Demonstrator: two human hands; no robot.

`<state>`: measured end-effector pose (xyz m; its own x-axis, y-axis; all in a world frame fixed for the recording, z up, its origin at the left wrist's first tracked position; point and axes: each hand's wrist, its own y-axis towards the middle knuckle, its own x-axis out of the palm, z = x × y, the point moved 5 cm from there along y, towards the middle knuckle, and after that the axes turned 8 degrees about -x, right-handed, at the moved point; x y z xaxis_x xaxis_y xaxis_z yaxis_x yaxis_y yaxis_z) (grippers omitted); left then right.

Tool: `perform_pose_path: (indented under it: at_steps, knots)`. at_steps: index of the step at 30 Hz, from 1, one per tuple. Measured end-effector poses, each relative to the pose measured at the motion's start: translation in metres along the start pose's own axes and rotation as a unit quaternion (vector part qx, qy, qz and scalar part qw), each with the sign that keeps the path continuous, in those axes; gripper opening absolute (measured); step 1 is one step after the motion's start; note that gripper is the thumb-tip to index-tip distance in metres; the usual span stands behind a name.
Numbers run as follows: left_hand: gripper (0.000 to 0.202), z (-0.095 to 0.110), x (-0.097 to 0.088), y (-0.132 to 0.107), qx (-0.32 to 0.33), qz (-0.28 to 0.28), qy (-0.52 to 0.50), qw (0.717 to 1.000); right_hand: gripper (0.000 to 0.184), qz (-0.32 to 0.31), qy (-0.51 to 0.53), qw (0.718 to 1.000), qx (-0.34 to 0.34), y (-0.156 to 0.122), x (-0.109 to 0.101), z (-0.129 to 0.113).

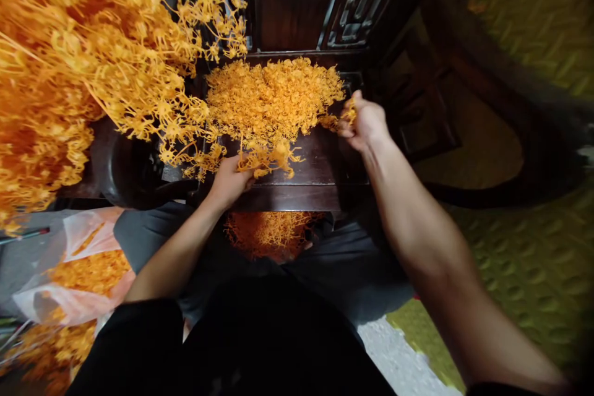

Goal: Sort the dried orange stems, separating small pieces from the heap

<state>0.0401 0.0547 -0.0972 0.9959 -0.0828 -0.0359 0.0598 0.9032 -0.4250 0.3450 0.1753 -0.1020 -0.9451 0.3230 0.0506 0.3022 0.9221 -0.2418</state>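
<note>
Two bare hands over a dark wooden seat (320, 164), each closed on something orange. Left hand (231, 178) at the near edge, left of the middle — thumb and fingers pinched together on one branching orange sprig (273, 158), with several curly heads spread out to the right. Right hand (369, 120) farther back, by the right edge, fingers curled in around one small orange cluster (349, 112), partly hidden; number of stems in that grip impossible to tell.

Beyond and between both hands, one broad heap of orange flower heads (273, 99) on the seat, from near the left edge almost to the right edge and back toward the far edge; single heads too many and too tangled to count. One far larger orange bundle (116, 55), long-stemmed, beside the left edge and spilling over toward the near left corner.

Below the near edge, between two legs in grey trousers (366, 266), one more orange pile (271, 232). Down at the left, one translucent plastic bag (74, 303) around one orange batch (95, 269), with one looser orange clump (65, 346) just beside it.

Along the far edge, one plain panel (297, 0) between two openwork panels (362, 0). Off the right edge, one green textured surface (524, 272) — dimples blurred, not countable.
</note>
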Motion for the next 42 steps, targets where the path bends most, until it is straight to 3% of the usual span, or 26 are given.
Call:
perform_pose_path:
  at_steps: [2, 5, 12, 17, 22, 27, 30, 35, 39, 42]
  knots:
    - [0.017, -0.003, 0.004, 0.001, 0.007, -0.013, -0.005, 1.0, 0.046, -0.129, 0.087, 0.986, 0.058, -0.017, 0.018, -0.001]
    - [0.02, -0.009, 0.01, 0.004, 0.013, -0.022, 0.005, 1.0, 0.043, -0.191, 0.138, 0.968, 0.084, -0.038, 0.034, -0.005]
    - [0.019, -0.014, 0.007, 0.004, 0.021, -0.016, -0.001, 1.0, 0.006, -0.172, 0.19, 0.963, 0.084, -0.043, 0.038, -0.002]
    - [0.017, -0.01, 0.008, 0.001, 0.023, -0.019, -0.008, 1.0, 0.017, -0.116, 0.192, 0.973, 0.05, -0.036, 0.034, 0.007]
    - [0.017, -0.011, 0.01, 0.002, 0.017, -0.022, -0.003, 1.0, 0.005, -0.113, 0.136, 0.981, 0.082, -0.023, 0.036, 0.024]
    - [0.021, -0.01, 0.011, 0.001, 0.018, -0.026, -0.003, 0.999, 0.02, -0.028, 0.204, 0.974, 0.096, -0.018, 0.034, 0.031]
    - [0.017, -0.009, 0.011, 0.001, 0.021, -0.023, -0.006, 1.0, 0.019, -0.048, 0.217, 0.969, 0.105, -0.019, 0.035, 0.033]
    - [0.018, -0.01, 0.008, 0.002, 0.029, -0.019, -0.011, 0.999, 0.019, -0.12, 0.148, 0.982, 0.013, -0.015, 0.036, 0.027]
    - [0.017, -0.006, 0.007, 0.001, 0.075, -0.022, 0.001, 0.997, 0.04, -0.165, 0.035, 0.98, -0.105, -0.027, 0.039, 0.004]
    - [0.013, 0.003, 0.006, -0.002, 0.154, 0.0, 0.032, 0.988, 0.06, -0.223, -0.05, 0.956, -0.186, -0.06, 0.046, -0.017]
